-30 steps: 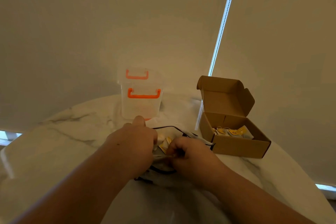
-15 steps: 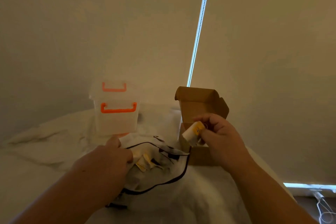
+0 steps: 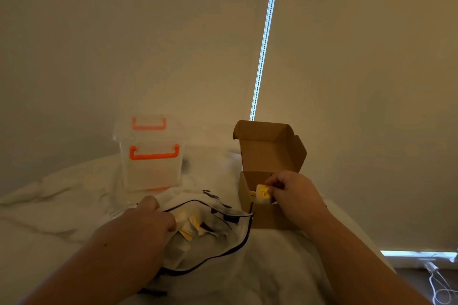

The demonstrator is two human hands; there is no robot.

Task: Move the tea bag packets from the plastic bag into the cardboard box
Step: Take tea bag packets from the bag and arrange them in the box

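- A yellow-and-white tea bag packet (image 3: 263,194) is pinched in the fingertips of the right hand (image 3: 295,195), just inside the open cardboard box (image 3: 270,216).
- Left of the box, touching its front corner, the plastic bag (image 3: 218,242) lies open. The left hand (image 3: 146,225) grips its rim, and more packets (image 3: 189,226) show inside.
- The step in hand appears to be the drop. Next, the fingers should part, then reach into the bag again.
- Farther left of the box stands a clear tub (image 3: 152,171) with orange handles.
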